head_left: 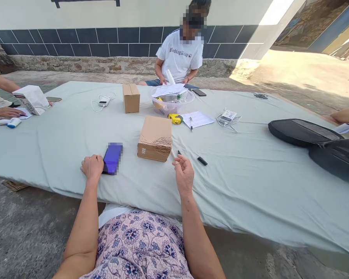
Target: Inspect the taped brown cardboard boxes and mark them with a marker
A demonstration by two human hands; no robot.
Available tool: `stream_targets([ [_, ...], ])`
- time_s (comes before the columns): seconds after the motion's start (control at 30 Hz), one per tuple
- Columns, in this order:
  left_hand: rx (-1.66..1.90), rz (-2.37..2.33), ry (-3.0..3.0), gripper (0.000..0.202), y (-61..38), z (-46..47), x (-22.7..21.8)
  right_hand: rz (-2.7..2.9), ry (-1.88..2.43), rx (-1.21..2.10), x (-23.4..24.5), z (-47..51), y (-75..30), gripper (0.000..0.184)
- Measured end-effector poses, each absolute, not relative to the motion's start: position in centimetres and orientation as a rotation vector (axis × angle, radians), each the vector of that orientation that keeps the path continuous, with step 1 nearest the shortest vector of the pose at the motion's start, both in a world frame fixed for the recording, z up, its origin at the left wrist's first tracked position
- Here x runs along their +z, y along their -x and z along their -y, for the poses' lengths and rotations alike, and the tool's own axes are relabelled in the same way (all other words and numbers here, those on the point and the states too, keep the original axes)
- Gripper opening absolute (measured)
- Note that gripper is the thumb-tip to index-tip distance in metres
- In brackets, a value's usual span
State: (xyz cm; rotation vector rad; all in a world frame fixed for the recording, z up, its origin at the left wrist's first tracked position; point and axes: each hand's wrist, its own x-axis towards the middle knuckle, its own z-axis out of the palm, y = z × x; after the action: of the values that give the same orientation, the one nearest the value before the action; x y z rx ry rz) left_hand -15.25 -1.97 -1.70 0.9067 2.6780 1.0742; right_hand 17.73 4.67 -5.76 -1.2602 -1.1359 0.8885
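Observation:
My left hand [92,167] rests on the pale green sheet [250,182] with its fingers curled, touching the left edge of a blue-screened phone [112,158]. My right hand [184,172] hovers just right of a closed cardboard box [155,138], fingers pinched on a thin black pen [179,153] whose tip shows above them. A small black cap [202,161] lies on the sheet to the right of that hand.
Further back stand a smaller cardboard box [131,98], a clear bowl [171,102] with papers, a yellow tape measure [175,118], a paper with a pen [197,119] and a white device [227,116]. A person [180,54] sits opposite. Another person's hands [6,112] are at left. Black bags [317,139] lie right.

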Motion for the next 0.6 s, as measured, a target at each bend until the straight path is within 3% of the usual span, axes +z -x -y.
stream_targets([
  [0.37,0.989,-2.542,-0.926,0.027,14.2,0.6,-2.7,1.142,1.245,0.895,-5.3,-4.2,-18.0,0.047],
  [0.6,1.051,-2.378,-0.954,0.019,12.4,0.6,-2.3,1.119,1.213,0.892,-5.0,-3.7,-17.5,0.041],
])
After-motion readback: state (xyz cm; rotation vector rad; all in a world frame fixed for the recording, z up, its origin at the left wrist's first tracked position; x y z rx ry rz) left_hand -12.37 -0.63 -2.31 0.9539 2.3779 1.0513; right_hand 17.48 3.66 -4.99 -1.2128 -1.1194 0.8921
